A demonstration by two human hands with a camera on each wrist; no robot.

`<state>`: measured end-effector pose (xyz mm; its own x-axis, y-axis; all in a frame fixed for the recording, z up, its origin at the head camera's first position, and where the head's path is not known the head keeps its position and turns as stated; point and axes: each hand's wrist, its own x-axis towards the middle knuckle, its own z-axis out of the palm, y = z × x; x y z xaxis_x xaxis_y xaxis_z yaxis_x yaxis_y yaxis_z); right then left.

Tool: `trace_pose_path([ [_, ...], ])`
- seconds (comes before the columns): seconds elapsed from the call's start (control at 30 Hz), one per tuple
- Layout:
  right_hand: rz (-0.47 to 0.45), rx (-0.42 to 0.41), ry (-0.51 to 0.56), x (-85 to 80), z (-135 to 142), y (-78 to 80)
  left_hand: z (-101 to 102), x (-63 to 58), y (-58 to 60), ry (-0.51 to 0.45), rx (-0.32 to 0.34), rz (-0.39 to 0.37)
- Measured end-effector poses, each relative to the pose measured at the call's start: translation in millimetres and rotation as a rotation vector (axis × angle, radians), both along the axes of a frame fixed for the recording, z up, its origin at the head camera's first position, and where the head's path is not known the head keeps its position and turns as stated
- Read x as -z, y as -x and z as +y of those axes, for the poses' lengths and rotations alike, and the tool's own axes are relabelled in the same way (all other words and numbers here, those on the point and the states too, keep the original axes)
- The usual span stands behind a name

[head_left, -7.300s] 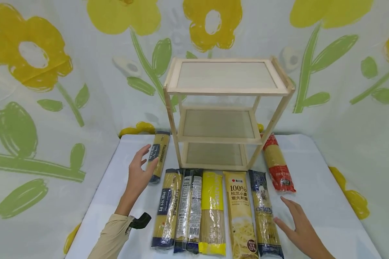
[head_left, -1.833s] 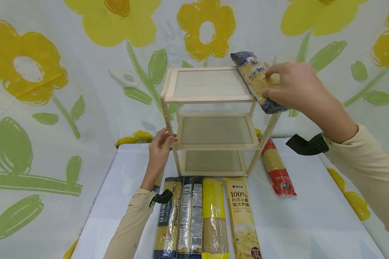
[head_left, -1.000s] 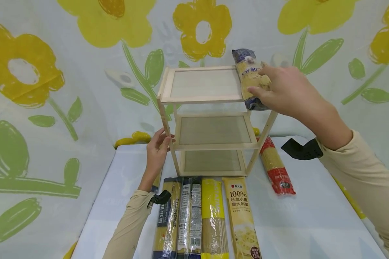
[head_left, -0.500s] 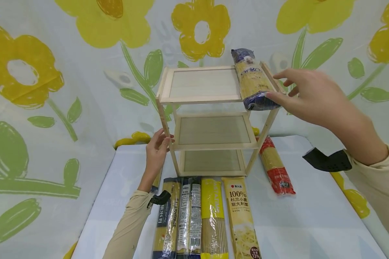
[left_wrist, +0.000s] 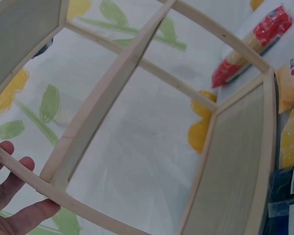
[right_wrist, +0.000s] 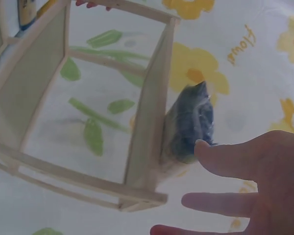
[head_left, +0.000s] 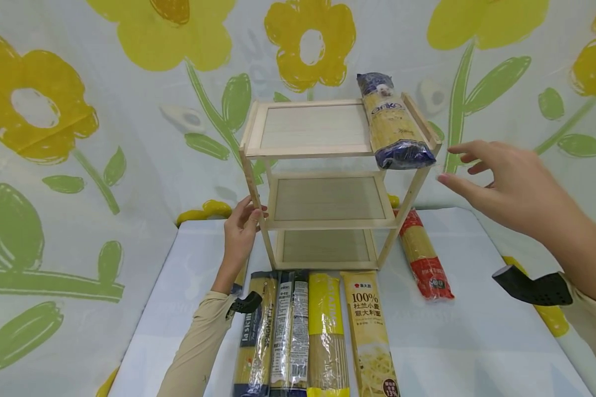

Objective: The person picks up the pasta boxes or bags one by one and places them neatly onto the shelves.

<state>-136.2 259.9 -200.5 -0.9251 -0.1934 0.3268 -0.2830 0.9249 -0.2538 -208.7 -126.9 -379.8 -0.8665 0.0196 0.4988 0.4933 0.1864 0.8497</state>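
Note:
A three-tier wooden shelf [head_left: 318,127] stands on the white table. My left hand [head_left: 239,229] holds its left front post, fingers behind and thumb in front; the left wrist view shows the fingertips [left_wrist: 27,164] around the post. On the top tier's right end lies a blue-and-yellow spaghetti packet [head_left: 392,124], its lower end jutting past the front edge. My right hand [head_left: 519,190] hovers to the right of the shelf, fingers spread and holding nothing. In the right wrist view the packet's dark blue end [right_wrist: 191,122] shows just beyond the thumb.
In front of the shelf lie a blue-labelled spaghetti packet [head_left: 255,336], a dark packet [head_left: 289,331], a yellow packet [head_left: 328,331] and a cream packet [head_left: 370,331]. A red packet [head_left: 424,256] lies right of the shelf; another [head_left: 241,275] is mostly hidden behind my left arm.
The blue-and-yellow spaghetti packet went from the table's front row to the top tier. My right hand let go and drew away right. My left hand came onto the shelf's post and stayed.

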Motion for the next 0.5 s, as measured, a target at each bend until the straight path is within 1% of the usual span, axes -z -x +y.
trace_pose_path([
  [0.2,-0.031,0.0,0.028,18.9,11.3,1.0,-0.7,0.3,0.3,0.009,-0.012,-0.001],
  [0.37,-0.09,0.016,0.041,40.1,20.8,3.3,-0.8,1.0,0.7,0.013,-0.015,-0.008],
  [0.5,-0.102,-0.006,0.076,58.3,30.6,6.0,-1.0,1.6,0.9,0.016,-0.012,-0.003],
])
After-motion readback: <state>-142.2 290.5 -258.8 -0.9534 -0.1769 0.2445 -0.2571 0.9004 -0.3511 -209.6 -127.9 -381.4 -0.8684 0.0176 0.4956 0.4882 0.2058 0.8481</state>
